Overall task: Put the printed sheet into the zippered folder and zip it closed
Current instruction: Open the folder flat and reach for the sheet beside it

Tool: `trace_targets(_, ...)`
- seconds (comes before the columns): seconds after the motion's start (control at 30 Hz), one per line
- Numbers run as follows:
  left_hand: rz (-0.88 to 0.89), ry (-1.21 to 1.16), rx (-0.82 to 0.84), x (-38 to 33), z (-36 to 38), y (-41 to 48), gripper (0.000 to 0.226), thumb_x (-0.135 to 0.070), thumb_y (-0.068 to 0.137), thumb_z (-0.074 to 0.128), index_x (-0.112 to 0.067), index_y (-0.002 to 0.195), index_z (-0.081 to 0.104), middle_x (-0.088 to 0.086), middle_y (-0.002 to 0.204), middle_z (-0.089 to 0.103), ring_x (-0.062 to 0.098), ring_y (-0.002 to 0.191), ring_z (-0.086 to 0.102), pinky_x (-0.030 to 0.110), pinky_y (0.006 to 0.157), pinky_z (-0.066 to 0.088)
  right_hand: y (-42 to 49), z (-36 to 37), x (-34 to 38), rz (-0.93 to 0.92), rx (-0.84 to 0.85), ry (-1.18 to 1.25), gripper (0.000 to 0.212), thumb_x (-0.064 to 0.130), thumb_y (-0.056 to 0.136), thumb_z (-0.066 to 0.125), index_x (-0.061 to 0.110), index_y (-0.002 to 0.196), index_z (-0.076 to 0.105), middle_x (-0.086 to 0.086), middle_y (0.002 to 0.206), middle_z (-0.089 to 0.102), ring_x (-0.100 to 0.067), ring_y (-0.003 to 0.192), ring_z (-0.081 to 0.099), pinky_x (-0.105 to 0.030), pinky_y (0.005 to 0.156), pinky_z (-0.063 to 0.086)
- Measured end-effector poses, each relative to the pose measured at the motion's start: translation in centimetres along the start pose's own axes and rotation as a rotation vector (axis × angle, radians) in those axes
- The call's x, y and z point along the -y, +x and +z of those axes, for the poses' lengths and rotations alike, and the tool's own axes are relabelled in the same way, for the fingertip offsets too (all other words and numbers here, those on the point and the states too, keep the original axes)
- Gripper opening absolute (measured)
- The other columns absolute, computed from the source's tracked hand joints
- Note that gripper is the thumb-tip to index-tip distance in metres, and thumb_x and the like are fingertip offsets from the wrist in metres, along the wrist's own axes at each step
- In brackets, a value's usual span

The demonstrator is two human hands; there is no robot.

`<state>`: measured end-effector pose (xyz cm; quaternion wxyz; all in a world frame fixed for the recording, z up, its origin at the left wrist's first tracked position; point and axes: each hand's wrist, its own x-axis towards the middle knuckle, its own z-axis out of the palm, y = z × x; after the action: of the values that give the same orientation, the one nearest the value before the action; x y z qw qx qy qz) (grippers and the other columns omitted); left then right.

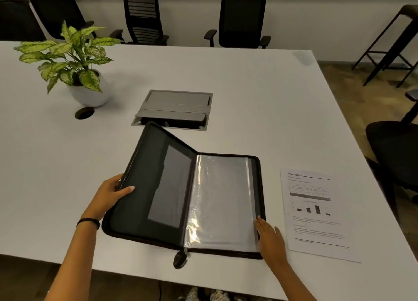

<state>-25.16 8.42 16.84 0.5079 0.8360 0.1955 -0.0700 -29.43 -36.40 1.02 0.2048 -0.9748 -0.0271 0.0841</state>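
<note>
A black zippered folder [158, 187] lies open on the white table [260, 97] in front of me. Its left cover is lifted off the table. My left hand [110, 195] grips that cover's outer edge, thumb on the inside. Clear plastic sleeves [222, 201] fill the right half. My right hand [270, 238] rests flat with straight fingers on the lower right edge of the sleeves. The zipper pull tab [180, 259] hangs at the bottom of the spine. The printed sheet [316, 212], with a table and a bar chart, lies flat just right of the folder.
A potted plant [74, 63] stands at the far left, with a round cable hole [84, 113] beside it. A grey power hatch [174, 109], partly open, sits behind the folder. Black office chairs [239, 15] line the far side; another chair [395, 153] is at the right.
</note>
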Motion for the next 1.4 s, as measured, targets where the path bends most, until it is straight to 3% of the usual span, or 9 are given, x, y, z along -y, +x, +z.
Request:
trace_targets(0.3, -0.098, 0.267, -0.142, 5.3, 2.1, 2.1, 0.047, -0.013, 0.084, 0.069, -0.005, 0.128, 0.055, 0.024, 0.122, 0.06, 0.043, 0.105, 0.058, 0.052, 0.09, 0.048, -0.4, -0.8, -1.7, 0.065, -0.067, -0.02, 0.059, -0.02, 0.069, 0.065, 0.001, 0.124, 0.055, -0.016, 0.131, 0.057, -0.032, 0.117, 0.058, -0.049, 0.1, 0.044)
trace_targets(0.47, -0.126, 0.365, -0.145, 7.0, 4.5, 3.2, 0.044, -0.01, 0.083, 0.07, 0.0, 0.123, 0.057, 0.028, 0.116, 0.061, 0.045, 0.102, 0.058, 0.052, 0.089, 0.047, -1.3, -1.2, -3.2, 0.056, -0.08, -0.043, 0.069, -0.022, 0.038, 0.083, -0.003, 0.103, 0.068, -0.019, 0.107, 0.071, -0.03, 0.09, 0.071, -0.033, 0.068, 0.059)
trace_targets(0.6, -0.181, 0.395, -0.131, 8.0, 6.2, 4.4, 0.049, -0.005, 0.082, 0.069, 0.006, 0.126, 0.052, 0.031, 0.121, 0.058, 0.048, 0.109, 0.055, 0.054, 0.096, 0.043, -2.1, -1.3, -4.0, 0.078, -0.028, -0.031, 0.07, -0.021, 0.039, 0.083, -0.002, 0.105, 0.067, -0.017, 0.109, 0.07, -0.028, 0.092, 0.071, -0.003, 0.083, 0.043)
trace_targets(0.73, -0.255, 0.525, -0.097, 8.4, 7.6, 5.5, 0.041, 0.0, 0.08, 0.068, 0.015, 0.116, 0.054, 0.039, 0.117, 0.055, 0.053, 0.109, 0.051, 0.057, 0.094, 0.044, -1.9, -1.3, -4.4, 0.111, -0.027, -0.027, 0.068, -0.017, 0.04, 0.085, -0.003, 0.104, 0.067, -0.016, 0.107, 0.071, -0.028, 0.093, 0.071, 0.014, 0.088, 0.001)
trace_targets(0.83, -0.258, 0.604, -0.177, 7.0, 9.7, 6.0, 0.049, 0.0, 0.078, 0.069, 0.011, 0.122, 0.05, 0.038, 0.131, 0.042, 0.052, 0.123, 0.038, 0.061, 0.1, 0.036, -1.6, -2.0, -4.3, 0.107, 0.012, 0.076, 0.058, -0.014, 0.05, 0.084, 0.002, 0.104, 0.069, -0.012, 0.107, 0.072, -0.021, 0.093, 0.071, 0.006, 0.086, 0.034)
trace_targets(0.93, -0.151, 0.706, -0.208, 4.1, 13.9, 6.5, 0.062, -0.003, 0.079, 0.067, 0.0, 0.135, 0.042, 0.032, 0.144, 0.029, 0.044, 0.138, 0.02, 0.066, 0.11, 0.013, -0.7, -2.7, -5.5, 0.021, -0.051, 0.133, 0.054, -0.015, 0.073, 0.067, 0.005, 0.122, 0.058, -0.01, 0.129, 0.059, -0.019, 0.116, 0.056, 0.011, 0.098, 0.01)
trace_targets(1.0, -0.079, 0.708, -0.19, 1.7, 17.4, 6.9, 0.063, -0.005, 0.08, 0.064, -0.005, 0.138, 0.039, 0.027, 0.149, 0.025, 0.039, 0.143, 0.014, 0.066, 0.111, 0.004, 0.1, -3.4, -6.9, 0.021, -0.129, 0.139, 0.057, -0.014, 0.078, 0.061, 0.01, 0.129, 0.052, -0.007, 0.139, 0.048, -0.018, 0.124, 0.047, -0.002, 0.107, 0.018)
trace_targets(1.1, 0.074, 0.725, -0.07, -2.0, 23.4, 7.3, 0.063, -0.014, 0.087, 0.059, -0.009, 0.143, 0.032, 0.022, 0.153, 0.022, 0.036, 0.145, 0.012, 0.059, 0.116, 0.007, 1.2, -5.3, -9.0, 0.177, -0.211, 0.255, 0.058, -0.011, 0.086, 0.05, 0.015, 0.137, 0.04, -0.007, 0.15, 0.031, -0.022, 0.135, 0.034, -0.033, 0.11, 0.032)
trace_targets(1.4, 0.564, 0.392, 0.606, -9.6, 40.3, 2.9, 0.064, -0.003, 0.091, 0.051, -0.018, 0.147, 0.025, 0.001, 0.16, 0.01, 0.019, 0.145, 0.019, 0.024, 0.116, 0.019, 0.5, -7.2, -16.4, 0.69, -0.181, 0.303, 0.06, 0.005, 0.088, 0.057, 0.008, 0.141, 0.03, -0.023, 0.154, 0.014, -0.038, 0.142, 0.016, -0.047, 0.115, 0.021)
